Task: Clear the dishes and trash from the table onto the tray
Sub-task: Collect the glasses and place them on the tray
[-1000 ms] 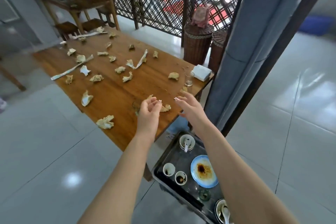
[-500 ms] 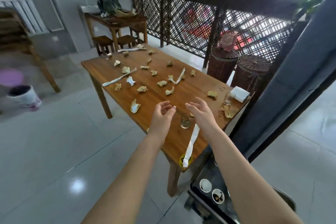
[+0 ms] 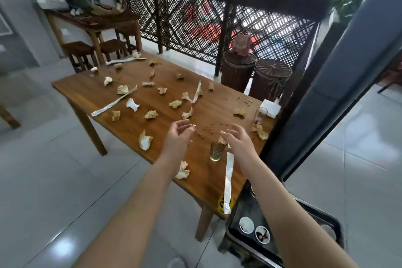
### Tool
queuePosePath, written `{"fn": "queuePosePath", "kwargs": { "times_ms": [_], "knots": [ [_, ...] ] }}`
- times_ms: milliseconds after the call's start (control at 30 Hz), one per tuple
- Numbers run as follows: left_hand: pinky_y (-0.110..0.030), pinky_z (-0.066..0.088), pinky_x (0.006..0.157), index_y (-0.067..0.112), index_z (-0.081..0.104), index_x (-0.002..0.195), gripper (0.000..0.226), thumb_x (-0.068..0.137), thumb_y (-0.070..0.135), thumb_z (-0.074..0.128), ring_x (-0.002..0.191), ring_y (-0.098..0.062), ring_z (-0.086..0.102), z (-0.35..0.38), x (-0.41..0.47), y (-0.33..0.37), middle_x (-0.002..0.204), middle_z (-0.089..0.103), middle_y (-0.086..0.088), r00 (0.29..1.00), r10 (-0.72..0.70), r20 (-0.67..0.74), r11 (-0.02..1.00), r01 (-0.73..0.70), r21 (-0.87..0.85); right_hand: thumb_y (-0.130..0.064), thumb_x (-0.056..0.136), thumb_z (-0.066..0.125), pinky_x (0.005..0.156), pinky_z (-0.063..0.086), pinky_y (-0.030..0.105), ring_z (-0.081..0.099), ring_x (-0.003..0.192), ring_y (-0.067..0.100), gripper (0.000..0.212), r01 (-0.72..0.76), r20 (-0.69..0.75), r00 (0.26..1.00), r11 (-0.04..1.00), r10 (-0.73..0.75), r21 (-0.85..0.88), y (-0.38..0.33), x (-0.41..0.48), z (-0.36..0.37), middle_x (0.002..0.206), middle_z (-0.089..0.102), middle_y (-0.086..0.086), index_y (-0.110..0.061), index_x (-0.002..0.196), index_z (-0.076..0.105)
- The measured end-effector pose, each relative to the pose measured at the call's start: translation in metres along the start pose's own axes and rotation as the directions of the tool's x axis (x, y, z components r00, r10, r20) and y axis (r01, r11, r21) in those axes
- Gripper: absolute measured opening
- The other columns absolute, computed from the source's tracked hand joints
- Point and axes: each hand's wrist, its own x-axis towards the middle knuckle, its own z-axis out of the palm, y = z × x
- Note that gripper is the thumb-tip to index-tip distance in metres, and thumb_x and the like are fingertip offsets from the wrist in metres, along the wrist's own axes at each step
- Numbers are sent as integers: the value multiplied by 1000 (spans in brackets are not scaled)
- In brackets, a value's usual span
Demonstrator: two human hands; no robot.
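mid-frame, above the wooden table (image 3: 87,91): left hand (image 3: 177,137) with fingers loosely curled, holding nothing; right hand (image 3: 238,140) just to its right, fingers relaxed and apart, also holding nothing. between and just below them, a small glass (image 3: 216,151) standing upright, with a long paper strip (image 3: 228,176) running from beside it down to the table's lower-right corner. across the centre and upper left, many crumpled tissues (image 3: 145,139); toward the right edge, a second glass (image 3: 259,115) and a white napkin stack (image 3: 270,107). at lower right, off the table's end, the dark tray (image 3: 236,209), carrying two small cups (image 3: 246,225) and partly hidden behind the right forearm.

judging the step as a reach for the near glass: wrap round its wall low down, keep it upright (contents hard to make out, perhaps a little liquid), lift clear of the strip, then carry down-right and set on bare tray floor apart from the cups. save the tissues for a gathering sweep.
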Motion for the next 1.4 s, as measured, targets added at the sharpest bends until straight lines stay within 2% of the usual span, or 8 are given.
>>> {"fn": "queuePosePath", "kwargs": {
  "times_ms": [167, 367, 500, 633, 867, 1000, 1267, 1400],
  "knots": [
    [-31, 51, 92, 27, 55, 103, 12, 95, 18, 56, 104, -12, 59, 23, 61, 3, 108, 60, 4, 992, -28, 122, 1000, 27, 13, -34, 92, 60, 99, 47, 40, 53, 116, 20, 56, -18, -71, 997, 998, 22, 57, 7, 50, 7, 133, 53, 1, -22, 141, 36],
    [-36, 51, 95, 30, 57, 100, 10, 96, 21, 55, 107, -15, 60, 44, 120, 5, 111, 62, 2, 977, -64, 204, 991, 38, 127, -34, 93, 57, 92, 50, 33, 55, 114, 21, 53, -66, -134, 988, 993, 79, 103, 9, 96, 15, 133, 52, 1, -23, 140, 37],
    [-26, 53, 84, 26, 58, 104, 12, 96, 18, 55, 102, -13, 61, 52, 147, 6, 110, 63, 2, 962, -109, 249, 988, 78, 131, -38, 93, 56, 101, 46, 40, 51, 120, 20, 52, -85, -185, 977, 989, 107, 121, 11, 116, 16, 136, 50, -1, -26, 140, 37],
    [-27, 53, 85, 24, 58, 104, 13, 94, 17, 57, 102, -14, 62, 58, 169, 5, 109, 64, 2, 952, -104, 288, 988, 66, 139, -41, 93, 55, 102, 45, 39, 49, 120, 17, 53, -89, -215, 970, 987, 118, 137, 11, 130, 19, 134, 50, -4, -26, 141, 37],
    [-38, 53, 88, 27, 59, 102, 12, 94, 18, 58, 97, -18, 64, 66, 208, -7, 108, 65, -5, 898, -121, 423, 978, 36, 203, -36, 93, 56, 88, 48, 31, 51, 110, 15, 52, -127, -329, 928, 980, 172, 152, 15, 145, 29, 122, 49, -8, -25, 140, 37],
    [-34, 52, 91, 25, 58, 104, 13, 94, 18, 59, 103, -17, 62, 65, 234, -17, 108, 65, -2, 836, -154, 527, 973, 37, 227, -38, 93, 57, 74, 45, 22, 51, 105, 12, 51, -152, -432, 876, 973, 214, 174, 21, 151, 44, 126, 51, -6, -26, 139, 38],
    [-24, 50, 78, 26, 59, 100, 11, 94, 17, 58, 99, -15, 60, 60, 278, -40, 107, 63, -1, 719, -234, 655, 961, 69, 267, -39, 90, 62, 92, 43, 28, 46, 116, 14, 56, -293, -544, 757, 932, 362, 213, 43, 150, 81, 136, 47, -2, -25, 139, 38],
    [-28, 52, 88, 25, 59, 99, 11, 94, 15, 58, 102, -13, 61, 62, 283, -56, 107, 63, -1, 668, -297, 682, 946, 109, 306, -39, 87, 66, 100, 41, 33, 44, 129, 22, 63, -375, -555, 710, 900, 433, 221, 62, 146, 92, 145, 43, 1, -25, 141, 36]
  ]
}}
